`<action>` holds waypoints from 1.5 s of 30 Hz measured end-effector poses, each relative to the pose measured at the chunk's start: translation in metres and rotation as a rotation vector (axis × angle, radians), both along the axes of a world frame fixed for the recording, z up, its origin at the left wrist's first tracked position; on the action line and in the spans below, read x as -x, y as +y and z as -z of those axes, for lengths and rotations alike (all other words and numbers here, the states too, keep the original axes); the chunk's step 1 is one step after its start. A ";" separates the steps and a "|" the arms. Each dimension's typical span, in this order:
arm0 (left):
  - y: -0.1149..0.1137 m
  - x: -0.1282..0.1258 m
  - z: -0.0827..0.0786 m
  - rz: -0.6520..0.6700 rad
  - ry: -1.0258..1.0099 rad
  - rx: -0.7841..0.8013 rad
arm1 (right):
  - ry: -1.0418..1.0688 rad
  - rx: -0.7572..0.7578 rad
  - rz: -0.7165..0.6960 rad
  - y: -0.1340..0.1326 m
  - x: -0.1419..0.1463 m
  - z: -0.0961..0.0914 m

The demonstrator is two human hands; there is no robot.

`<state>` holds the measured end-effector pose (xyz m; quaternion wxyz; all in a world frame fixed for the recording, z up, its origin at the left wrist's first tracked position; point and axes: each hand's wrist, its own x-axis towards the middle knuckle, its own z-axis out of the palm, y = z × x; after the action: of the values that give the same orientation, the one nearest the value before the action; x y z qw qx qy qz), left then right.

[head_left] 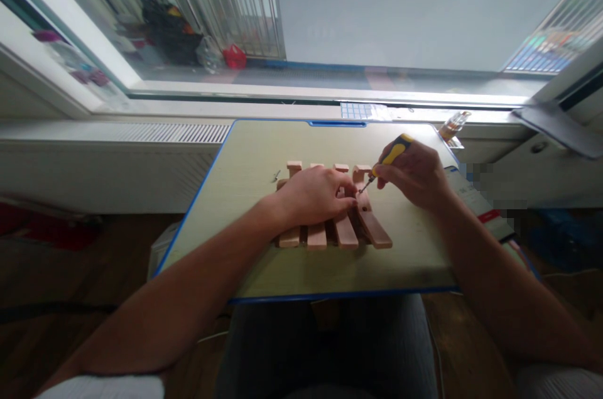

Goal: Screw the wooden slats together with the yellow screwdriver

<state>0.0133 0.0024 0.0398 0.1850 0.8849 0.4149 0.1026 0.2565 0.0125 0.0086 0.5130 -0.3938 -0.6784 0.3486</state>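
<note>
A small wooden frame of several parallel slats (375,228) lies on the board, and its rightmost slat sits at a slant. My left hand (316,193) lies across the slats, with its thumb and fingers curled against the frame beside the right slat. A screwdriver (399,146) with a yellow and dark handle is gripped in my right hand (418,173). Its metal shaft slopes down to the left, and the tip meets the right slat near my left fingertips. A dark hole shows in that slat just below. Whether a screw sits under the tip I cannot tell.
Small metal screws (276,176) lie left of the frame. The pale board (254,270) has a blue rim. A clear bottle (454,125) stands by its back right corner, and a flat box (485,207) lies along the right side. Behind are a radiator (179,132) and a window.
</note>
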 end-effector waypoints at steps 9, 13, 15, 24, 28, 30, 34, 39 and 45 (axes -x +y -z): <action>-0.001 -0.001 0.002 -0.006 0.004 -0.011 | 0.017 0.035 -0.079 0.000 -0.005 0.003; -0.001 -0.001 0.000 -0.017 0.018 -0.010 | -0.055 0.012 -0.072 0.000 -0.007 0.001; -0.001 -0.001 -0.002 -0.017 0.026 -0.001 | -0.072 0.000 -0.064 0.001 -0.006 0.001; -0.001 0.005 -0.011 0.051 -0.092 0.031 | -0.187 -0.079 0.046 -0.002 0.000 0.002; 0.002 0.007 -0.029 -0.055 -0.365 -0.069 | -0.225 -0.104 0.084 -0.004 0.002 0.001; 0.006 0.004 -0.042 -0.115 -0.446 -0.149 | -0.239 -0.121 0.100 -0.004 0.003 0.000; 0.017 -0.010 -0.064 -0.045 -0.444 -0.213 | -0.257 -0.133 0.125 -0.007 0.006 0.000; 0.022 -0.028 -0.066 -0.024 -0.418 -0.258 | -0.247 -0.122 0.143 -0.008 0.011 0.004; 0.023 -0.035 -0.056 -0.029 -0.444 -0.263 | -0.243 -0.113 0.148 -0.008 0.010 0.004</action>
<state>0.0481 0.0250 0.0960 0.1533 0.8511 0.3601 0.3499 0.2461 0.0047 0.0045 0.4730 -0.4524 -0.7231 0.2206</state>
